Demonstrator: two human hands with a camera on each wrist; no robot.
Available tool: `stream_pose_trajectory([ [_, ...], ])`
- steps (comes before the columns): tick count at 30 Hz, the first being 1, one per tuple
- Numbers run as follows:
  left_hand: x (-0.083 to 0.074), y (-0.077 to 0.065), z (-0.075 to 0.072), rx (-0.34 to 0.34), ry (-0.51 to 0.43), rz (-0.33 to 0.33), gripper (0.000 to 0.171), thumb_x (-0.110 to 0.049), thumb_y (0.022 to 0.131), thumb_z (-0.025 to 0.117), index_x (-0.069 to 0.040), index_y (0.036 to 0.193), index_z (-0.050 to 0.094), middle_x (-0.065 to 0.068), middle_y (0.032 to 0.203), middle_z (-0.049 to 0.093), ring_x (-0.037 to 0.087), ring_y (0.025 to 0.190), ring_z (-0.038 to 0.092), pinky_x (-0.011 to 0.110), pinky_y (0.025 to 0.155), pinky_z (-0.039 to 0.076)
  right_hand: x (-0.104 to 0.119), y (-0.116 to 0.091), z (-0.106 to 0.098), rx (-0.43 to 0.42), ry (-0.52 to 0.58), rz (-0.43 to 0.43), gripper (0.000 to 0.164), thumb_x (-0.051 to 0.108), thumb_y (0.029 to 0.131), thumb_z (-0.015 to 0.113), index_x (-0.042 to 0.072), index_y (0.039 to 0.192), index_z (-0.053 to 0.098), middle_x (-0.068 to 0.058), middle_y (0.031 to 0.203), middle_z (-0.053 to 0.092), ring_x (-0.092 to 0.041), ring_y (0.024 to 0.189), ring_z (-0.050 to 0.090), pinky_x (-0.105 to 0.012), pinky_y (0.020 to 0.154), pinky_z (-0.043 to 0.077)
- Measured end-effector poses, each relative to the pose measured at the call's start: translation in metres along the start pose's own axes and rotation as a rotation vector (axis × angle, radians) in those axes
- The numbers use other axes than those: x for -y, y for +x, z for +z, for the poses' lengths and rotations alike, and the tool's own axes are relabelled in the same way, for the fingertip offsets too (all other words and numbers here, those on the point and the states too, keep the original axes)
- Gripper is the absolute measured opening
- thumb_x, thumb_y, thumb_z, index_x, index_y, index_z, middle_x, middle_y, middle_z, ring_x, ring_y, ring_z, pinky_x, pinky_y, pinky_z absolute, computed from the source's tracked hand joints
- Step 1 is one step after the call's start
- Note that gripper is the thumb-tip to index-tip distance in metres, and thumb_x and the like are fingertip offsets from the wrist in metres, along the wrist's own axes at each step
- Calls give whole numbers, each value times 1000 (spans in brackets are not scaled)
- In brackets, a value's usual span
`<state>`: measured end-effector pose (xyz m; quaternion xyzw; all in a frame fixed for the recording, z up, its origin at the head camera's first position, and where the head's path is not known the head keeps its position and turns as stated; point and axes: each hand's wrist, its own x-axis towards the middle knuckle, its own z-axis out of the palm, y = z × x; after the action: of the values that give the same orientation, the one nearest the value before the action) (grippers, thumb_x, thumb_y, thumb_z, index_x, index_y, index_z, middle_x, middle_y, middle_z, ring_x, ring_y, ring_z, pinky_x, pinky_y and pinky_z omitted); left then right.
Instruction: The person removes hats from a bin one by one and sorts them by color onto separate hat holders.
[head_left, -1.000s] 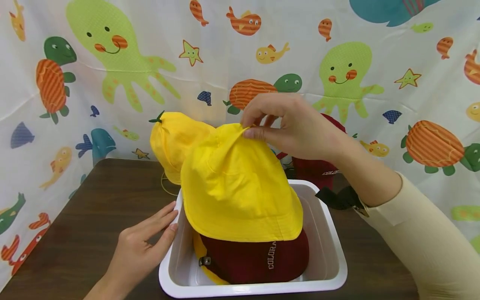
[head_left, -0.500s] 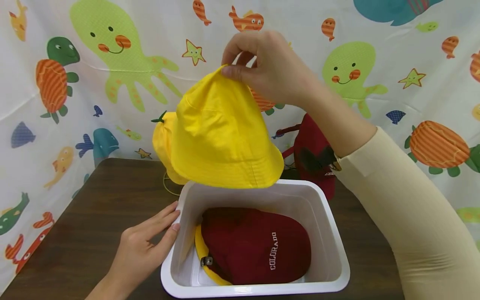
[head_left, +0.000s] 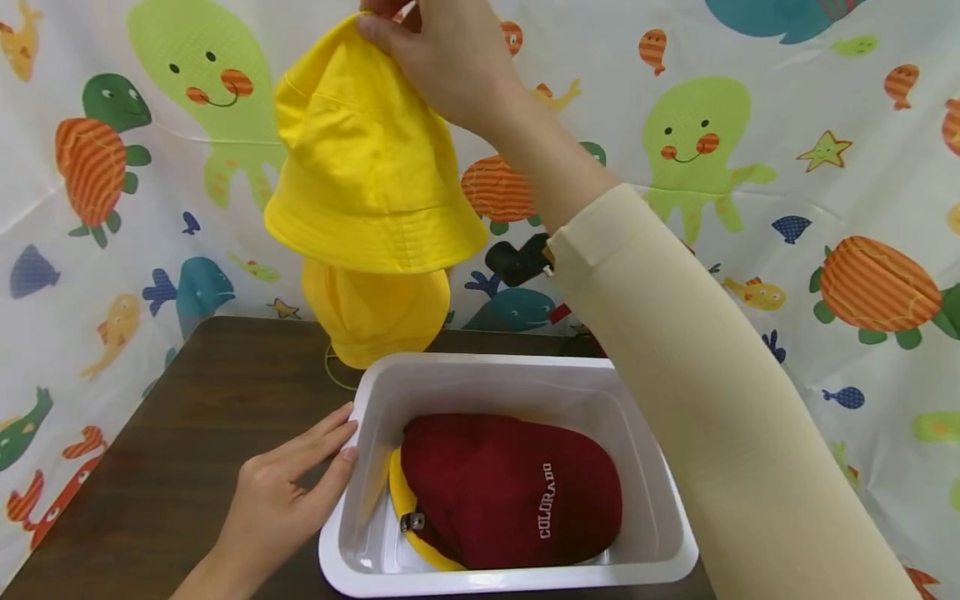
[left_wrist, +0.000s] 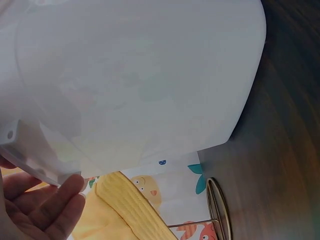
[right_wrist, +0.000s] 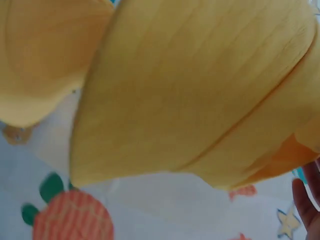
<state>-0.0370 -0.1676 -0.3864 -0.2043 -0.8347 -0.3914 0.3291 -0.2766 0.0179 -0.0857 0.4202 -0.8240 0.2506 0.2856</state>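
My right hand (head_left: 450,62) pinches a yellow bucket hat (head_left: 367,167) by the top of its crown, holding it high with the brim hanging down. In the right wrist view its yellow cloth (right_wrist: 190,95) fills much of the frame. Behind and below it, a second yellow hat (head_left: 375,317) stands at the back, its top hidden. My left hand (head_left: 288,492) rests its fingers against the left rim of a white plastic bin (head_left: 517,579). Inside the bin lies a maroon cap (head_left: 510,492) lettered COLORADO, over a yellow edge (head_left: 403,483) of something mostly covered.
A dark wooden table (head_left: 247,383) carries the bin. A gold wire stand (left_wrist: 219,210) shows below the rear yellow hat. Behind everything hangs a white curtain (head_left: 600,108) printed with sea animals. My right sleeve covers the bin's right rim and the area behind it.
My right hand has lifted the bucket hat out of the bin, up and to the left, above the rear yellow hat. The maroon cap is now uncovered. My left hand has stayed at the rim.
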Motion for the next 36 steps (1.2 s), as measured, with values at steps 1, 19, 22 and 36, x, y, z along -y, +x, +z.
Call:
stream_pose_trajectory([
  [1,0,-1,0,-2,3,-3,47,8,71,85,1,117,79,13,126,74,0,120,63,13,91,49,3,4,8,13,-17,30,30,25,109,55,7,131,64,-2,126,66,-12,109,59,-10,93,43],
  [19,-5,-2,-4,3,-1,-31,48,9,71,83,0,118,78,13,126,74,-1,120,63,14,90,49,9,-15,98,163,-8,290,24,33,107,59,21,122,73,8,125,67,-8,106,59,-14,87,46],
  [22,-6,-3,-6,15,6,-50,47,9,72,84,0,118,78,13,126,74,-2,121,62,14,90,49,10,-21,107,209,3,286,24,32,106,59,20,122,73,7,125,66,-8,106,60,-16,86,47],
  [36,-7,-3,-6,19,11,-59,46,9,73,84,1,118,78,15,125,74,-3,121,61,14,89,50,8,-45,140,407,-47,274,25,36,106,60,24,124,73,8,126,66,-10,104,61,-20,87,49],
])
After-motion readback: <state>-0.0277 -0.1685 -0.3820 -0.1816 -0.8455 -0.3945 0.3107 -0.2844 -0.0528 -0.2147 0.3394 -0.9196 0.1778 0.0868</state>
